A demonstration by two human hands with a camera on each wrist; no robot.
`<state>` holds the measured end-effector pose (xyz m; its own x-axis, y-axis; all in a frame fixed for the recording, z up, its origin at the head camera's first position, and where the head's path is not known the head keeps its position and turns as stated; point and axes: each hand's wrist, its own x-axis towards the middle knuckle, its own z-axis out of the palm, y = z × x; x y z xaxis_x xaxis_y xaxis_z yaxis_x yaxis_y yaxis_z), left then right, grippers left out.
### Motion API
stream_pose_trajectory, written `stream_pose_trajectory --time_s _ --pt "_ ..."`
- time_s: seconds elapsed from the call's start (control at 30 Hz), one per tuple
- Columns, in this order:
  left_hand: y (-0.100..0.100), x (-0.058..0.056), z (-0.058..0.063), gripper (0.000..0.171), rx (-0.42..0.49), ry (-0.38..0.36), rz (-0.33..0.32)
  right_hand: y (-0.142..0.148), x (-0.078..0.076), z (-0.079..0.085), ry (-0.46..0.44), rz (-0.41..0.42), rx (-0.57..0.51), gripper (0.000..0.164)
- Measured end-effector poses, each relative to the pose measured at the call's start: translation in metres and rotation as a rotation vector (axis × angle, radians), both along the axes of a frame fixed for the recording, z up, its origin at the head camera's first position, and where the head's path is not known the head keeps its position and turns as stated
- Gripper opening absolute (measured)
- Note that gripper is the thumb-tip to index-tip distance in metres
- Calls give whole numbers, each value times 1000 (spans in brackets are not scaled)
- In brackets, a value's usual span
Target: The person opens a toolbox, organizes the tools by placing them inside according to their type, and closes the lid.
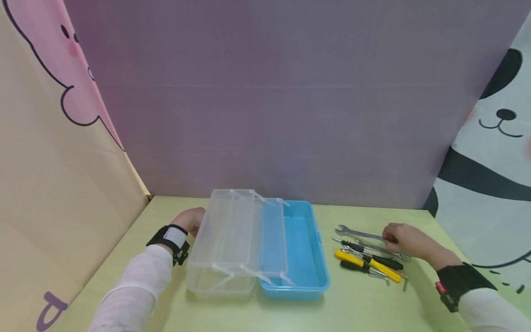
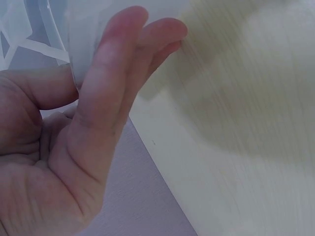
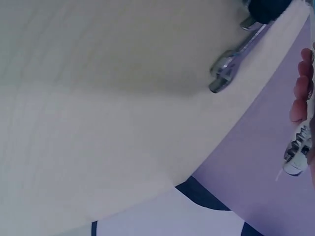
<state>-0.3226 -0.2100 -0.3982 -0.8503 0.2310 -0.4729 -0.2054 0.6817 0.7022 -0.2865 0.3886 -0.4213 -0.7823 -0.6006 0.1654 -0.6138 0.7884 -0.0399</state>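
Note:
A blue toolbox stands mid-table, its clear lid swung over to the left. Clear trays on white link arms spread above the lid and part of the box. My left hand pinches the lid's left side; in the left wrist view the thumb and fingers lie on either side of the clear plastic. At the right, my right hand grips one end of a wrench, whose open-ended head points left. In the right wrist view only some fingertips and the tool's metal end show.
Below the right hand several tools lie bunched: another wrench, a yellow-handled screwdriver, a black-handled one and hex keys. A purple-grey partition stands behind the table.

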Motion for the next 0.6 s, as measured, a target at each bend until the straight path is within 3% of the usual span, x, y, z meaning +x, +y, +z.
stream_pose_trajectory --time_s 0.4,0.6 --pt "0 -2 -4 13 -14 -6 -14 -17 7 28 -84 -122 108 7" --pt "-1 -3 -5 16 -3 -18 -19 -25 10 34 -85 -124 151 6"
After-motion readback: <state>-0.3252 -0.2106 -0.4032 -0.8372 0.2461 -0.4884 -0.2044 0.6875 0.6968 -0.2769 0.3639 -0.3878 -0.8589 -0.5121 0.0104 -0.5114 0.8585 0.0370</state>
